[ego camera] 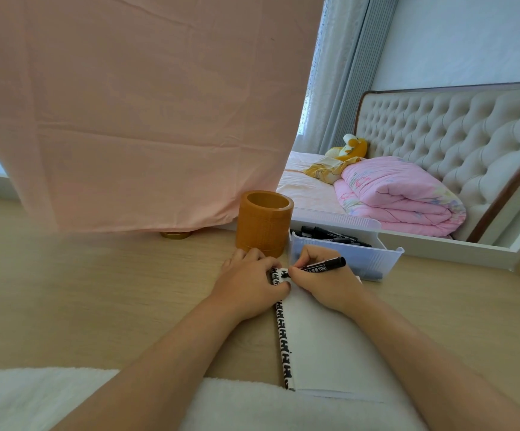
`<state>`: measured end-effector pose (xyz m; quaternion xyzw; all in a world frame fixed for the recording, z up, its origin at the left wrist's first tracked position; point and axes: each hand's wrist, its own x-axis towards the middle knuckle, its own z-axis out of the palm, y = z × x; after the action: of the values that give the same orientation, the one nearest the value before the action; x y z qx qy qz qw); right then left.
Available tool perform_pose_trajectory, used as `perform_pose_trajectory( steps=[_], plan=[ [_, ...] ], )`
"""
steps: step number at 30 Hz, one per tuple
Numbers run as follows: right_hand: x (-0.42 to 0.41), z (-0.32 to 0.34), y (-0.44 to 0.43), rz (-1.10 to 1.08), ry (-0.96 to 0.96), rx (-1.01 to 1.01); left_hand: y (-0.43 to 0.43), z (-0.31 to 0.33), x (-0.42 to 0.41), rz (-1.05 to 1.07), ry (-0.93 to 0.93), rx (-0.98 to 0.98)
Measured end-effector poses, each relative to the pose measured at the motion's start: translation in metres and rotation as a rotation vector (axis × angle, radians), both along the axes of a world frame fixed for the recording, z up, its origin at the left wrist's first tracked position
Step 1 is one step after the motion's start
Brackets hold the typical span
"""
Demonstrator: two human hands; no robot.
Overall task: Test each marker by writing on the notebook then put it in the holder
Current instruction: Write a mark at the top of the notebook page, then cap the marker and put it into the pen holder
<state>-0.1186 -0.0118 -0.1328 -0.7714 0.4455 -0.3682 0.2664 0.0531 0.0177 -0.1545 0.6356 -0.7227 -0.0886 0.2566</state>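
Right hand (321, 283) fingers pinch a marker (321, 266), tip at the notebook (324, 337) top corner and barrel lying crosswise. Left hand (246, 286) fingers curl over that corner on the counter (97, 290). The holder (263, 223) stands just beyond the left hand.

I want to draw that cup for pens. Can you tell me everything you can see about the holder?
The holder is an orange-brown round cup with a thick wall and faint markings on its side. It stands upright on the desk, top open, no marker sticking out. A pink cloth hangs behind it, the tray sits close on its right, and the left hand lies just in front.
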Motion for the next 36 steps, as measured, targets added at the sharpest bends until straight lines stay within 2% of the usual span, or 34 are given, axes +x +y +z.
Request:
perform_pose_trajectory(
  steps=[6, 11, 13, 16, 18, 24, 27, 30, 32, 36],
  plan=[
    [-0.001, 0.000, -0.001, -0.042, -0.017, -0.017, -0.001, 0.000, 0.000, -0.001, -0.020, 0.007],
    [-0.007, 0.009, 0.008, 0.007, -0.251, -0.004, 0.001, 0.002, 0.002, -0.011, -0.050, 0.018],
    [-0.011, 0.019, 0.013, 0.024, -0.317, -0.062, 0.003, 0.008, 0.005, -0.044, 0.046, 0.017],
    [-0.016, 0.035, 0.011, 0.009, -0.388, -0.060, 0.005, 0.017, 0.014, -0.083, 0.311, 0.026],
    [-0.019, 0.040, 0.008, 0.022, -0.392, -0.009, 0.004, 0.020, 0.024, -0.064, 0.282, 0.029],
    [-0.028, 0.041, 0.008, 0.323, -0.222, 0.095, 0.000, 0.023, 0.039, -0.059, -0.029, 0.146],
    [-0.027, 0.050, 0.013, 0.387, -0.180, 0.269, 0.001, 0.026, 0.040, -0.083, -0.061, 0.125],
    [-0.025, 0.053, 0.018, 0.401, -0.220, 0.382, 0.002, 0.031, 0.046, -0.074, -0.039, 0.103],
    [-0.024, 0.053, 0.019, 0.359, -0.171, 0.317, 0.003, 0.035, 0.048, -0.077, 0.017, 0.038],
    [-0.020, 0.051, 0.014, 0.126, 0.118, 0.050, 0.008, 0.040, 0.041, -0.090, 0.153, -0.058]
  ],
)
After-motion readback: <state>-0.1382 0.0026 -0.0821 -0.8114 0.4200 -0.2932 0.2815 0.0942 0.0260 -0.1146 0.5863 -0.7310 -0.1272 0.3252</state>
